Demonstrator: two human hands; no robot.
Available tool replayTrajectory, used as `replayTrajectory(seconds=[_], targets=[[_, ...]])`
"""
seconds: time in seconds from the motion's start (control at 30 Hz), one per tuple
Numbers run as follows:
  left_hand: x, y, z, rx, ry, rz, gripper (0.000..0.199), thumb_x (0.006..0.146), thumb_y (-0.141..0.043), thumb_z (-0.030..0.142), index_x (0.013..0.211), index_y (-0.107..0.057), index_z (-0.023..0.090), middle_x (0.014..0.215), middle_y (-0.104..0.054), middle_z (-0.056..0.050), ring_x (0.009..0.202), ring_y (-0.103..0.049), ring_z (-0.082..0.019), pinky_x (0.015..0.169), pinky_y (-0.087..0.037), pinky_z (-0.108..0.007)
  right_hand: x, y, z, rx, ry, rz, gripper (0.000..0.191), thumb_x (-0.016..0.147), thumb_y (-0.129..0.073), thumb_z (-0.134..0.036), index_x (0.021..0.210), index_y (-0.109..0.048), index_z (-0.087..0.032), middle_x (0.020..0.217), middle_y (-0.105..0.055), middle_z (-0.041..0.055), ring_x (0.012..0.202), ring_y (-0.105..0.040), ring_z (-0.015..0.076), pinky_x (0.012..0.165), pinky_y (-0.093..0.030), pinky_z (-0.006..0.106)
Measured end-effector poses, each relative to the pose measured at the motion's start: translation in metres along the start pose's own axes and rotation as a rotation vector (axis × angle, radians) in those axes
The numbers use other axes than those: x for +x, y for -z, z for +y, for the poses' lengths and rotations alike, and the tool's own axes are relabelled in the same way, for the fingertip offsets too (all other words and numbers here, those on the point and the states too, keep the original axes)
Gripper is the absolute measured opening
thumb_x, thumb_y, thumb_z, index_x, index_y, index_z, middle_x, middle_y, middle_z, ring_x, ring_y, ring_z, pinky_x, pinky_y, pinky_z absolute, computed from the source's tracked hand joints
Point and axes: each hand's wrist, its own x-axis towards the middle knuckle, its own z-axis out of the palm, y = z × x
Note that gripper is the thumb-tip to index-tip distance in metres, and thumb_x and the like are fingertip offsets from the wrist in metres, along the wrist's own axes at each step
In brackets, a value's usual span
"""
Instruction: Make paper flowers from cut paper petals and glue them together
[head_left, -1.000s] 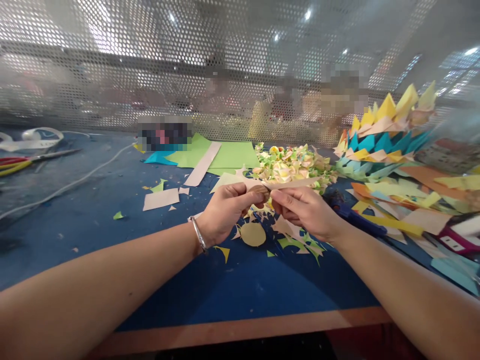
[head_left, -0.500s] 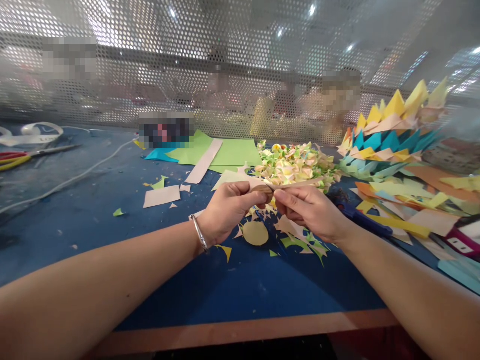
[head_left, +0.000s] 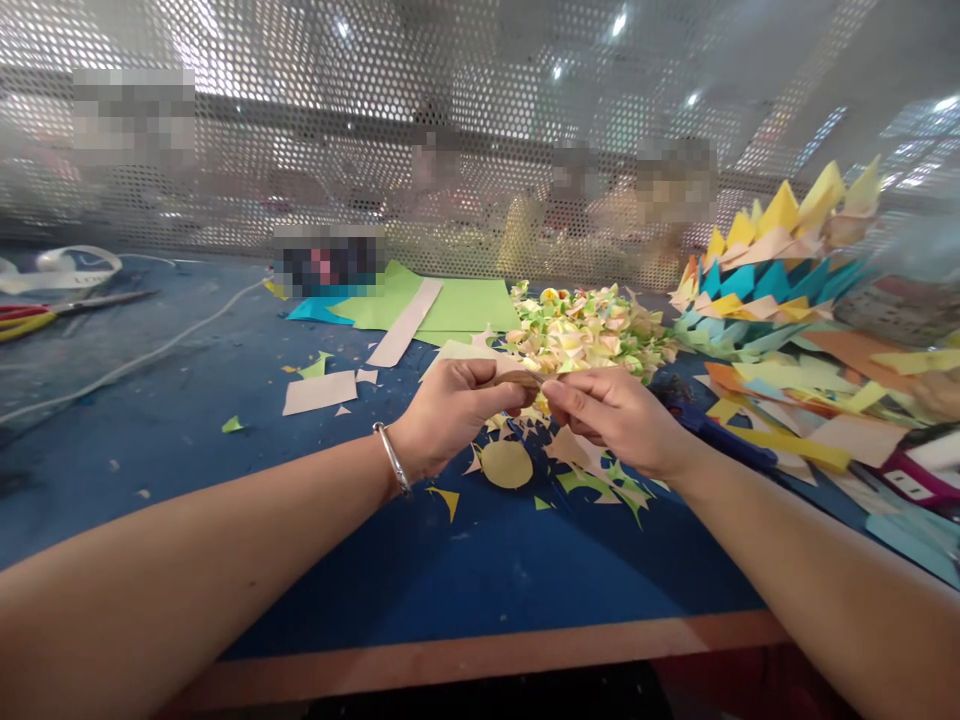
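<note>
In the middle of the view my left hand (head_left: 448,418), with a silver bracelet at its wrist, is closed. Its thumb presses a small curved piece of paper (head_left: 517,380) that looks brownish in the shade. My right hand (head_left: 606,415) pinches the right end of that piece; the fingertips nearly meet, and much of the piece is hidden by them. Just beneath the hands a round pale-yellow paper disc (head_left: 506,465) lies on the blue table (head_left: 450,590). Pink and green paper offcuts (head_left: 600,475) surround it. Right behind the hands rises a heap of small folded paper pieces (head_left: 589,325).
Green sheets (head_left: 472,305) and a pink strip (head_left: 406,322) lie at the back. Scissors (head_left: 67,310) and a white cable (head_left: 150,355) are to the left. On the right are blue-handled scissors (head_left: 720,435), paper scraps and a folded-paper stack (head_left: 780,270). A perforated screen (head_left: 337,170) stands behind.
The whole view has shifted slightly, so things sit a little further left. The hands keep their grip; a pale strip end that showed above the right hand is no longer visible.
</note>
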Motion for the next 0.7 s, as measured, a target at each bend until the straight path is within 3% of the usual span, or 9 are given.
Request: replayTrajectory(seconds=[0.17,0.37,0.7], targets=[[0.0026,0.0017,-0.003,0.017,-0.035,-0.025,0.005,0.071,-0.069,0.016,0.069,-0.073,0.013,0.06,-0.062,0.003,0.058,-0.049,-0.008,0.063,-0.04,-0.025,-0.0002,0.0004,-0.0019,-0.053,0.014,0.0,0.056,0.091,-0.054,-0.065,0.06,-0.048,-0.019,0.051,-0.026,-0.0083,0.043,-0.024,0.0049,0.04,-0.019,0.023],[0.0041,0.0024,-0.0074,0.051,-0.002,-0.044,0.013,0.069,-0.071,0.018,0.079,-0.076,0.012,0.072,-0.071,-0.002,0.069,-0.06,-0.012,0.067,-0.045,-0.026,-0.002,0.0019,-0.0047,-0.112,0.027,-0.02,0.057,0.092,-0.052,-0.065,0.06,-0.048,-0.019,0.049,-0.028,-0.0077,0.043,-0.027,0.0049,0.04,-0.02,0.023],[0.0056,0.0047,-0.0046,0.108,-0.018,-0.055,0.014,0.069,-0.069,0.017,0.079,-0.077,0.012,0.072,-0.071,-0.002,0.067,-0.057,-0.011,0.067,-0.044,-0.026,-0.003,0.0035,-0.0081,-0.154,0.017,-0.039,0.057,0.092,-0.052,-0.067,0.06,-0.042,-0.02,0.051,-0.028,-0.0074,0.045,-0.027,0.0055,0.042,-0.021,0.025]])
